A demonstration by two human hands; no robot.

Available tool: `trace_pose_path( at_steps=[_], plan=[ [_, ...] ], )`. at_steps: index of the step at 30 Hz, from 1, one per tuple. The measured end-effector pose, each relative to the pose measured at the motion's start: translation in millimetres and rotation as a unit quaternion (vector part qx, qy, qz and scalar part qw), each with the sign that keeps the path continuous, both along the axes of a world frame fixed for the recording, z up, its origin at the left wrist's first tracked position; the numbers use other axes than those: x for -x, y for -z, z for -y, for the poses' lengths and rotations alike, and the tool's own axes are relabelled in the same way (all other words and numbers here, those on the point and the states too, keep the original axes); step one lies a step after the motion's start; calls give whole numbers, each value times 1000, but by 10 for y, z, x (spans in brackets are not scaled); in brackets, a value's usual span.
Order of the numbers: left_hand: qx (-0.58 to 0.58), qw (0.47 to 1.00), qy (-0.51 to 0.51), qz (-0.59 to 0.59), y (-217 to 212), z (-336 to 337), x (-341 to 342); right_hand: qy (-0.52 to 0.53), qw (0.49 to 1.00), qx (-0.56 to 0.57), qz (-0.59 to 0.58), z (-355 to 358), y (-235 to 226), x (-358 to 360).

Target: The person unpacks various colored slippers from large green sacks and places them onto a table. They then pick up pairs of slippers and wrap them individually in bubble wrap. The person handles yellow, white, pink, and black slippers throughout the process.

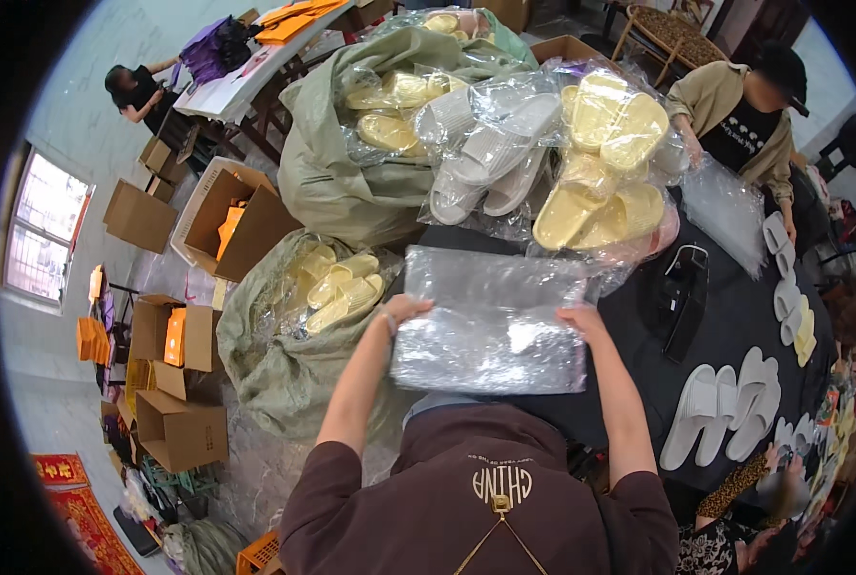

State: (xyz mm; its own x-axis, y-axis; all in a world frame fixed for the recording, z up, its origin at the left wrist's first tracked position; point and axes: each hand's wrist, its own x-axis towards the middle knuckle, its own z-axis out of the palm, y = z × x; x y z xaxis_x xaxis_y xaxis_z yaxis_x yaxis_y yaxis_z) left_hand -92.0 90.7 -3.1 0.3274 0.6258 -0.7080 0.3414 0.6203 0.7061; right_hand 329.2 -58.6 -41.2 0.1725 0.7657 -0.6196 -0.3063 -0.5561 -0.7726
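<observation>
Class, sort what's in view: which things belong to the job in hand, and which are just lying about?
Likely the job:
clear plastic, held by left hand and right hand
bagged slippers
loose slippers

Just lying about, it seems:
cartons
orange items
orange crate

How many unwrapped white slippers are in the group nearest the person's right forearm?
4, on the black table right of the held plastic: a left pair and, beside it, a right pair. None seems hidden.

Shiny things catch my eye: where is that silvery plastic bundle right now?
The silvery plastic bundle is near the centre of the head view, in the grip of the left hand and right hand, below the bagged grey slippers.
</observation>
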Motion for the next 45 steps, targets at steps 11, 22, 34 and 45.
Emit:
trace_pose_path(
  at_steps=[11,22,34,45],
  plan=[
    [-140,983,38,-111,171,3,-298,81,828,-90,547,391,-1016,-546],
    [-109,992,22,-62,-110,-26,-596,287,953,-90,-18,-1119,-951,-1242],
    [-115,986,42,-109,144,-30,-367,170,970,-162,66,-458,-2270,-1531],
    [-422,818,29,-391,-392,204,-700,88,994,-56,11,278,-3006,-1235]
  ],
)
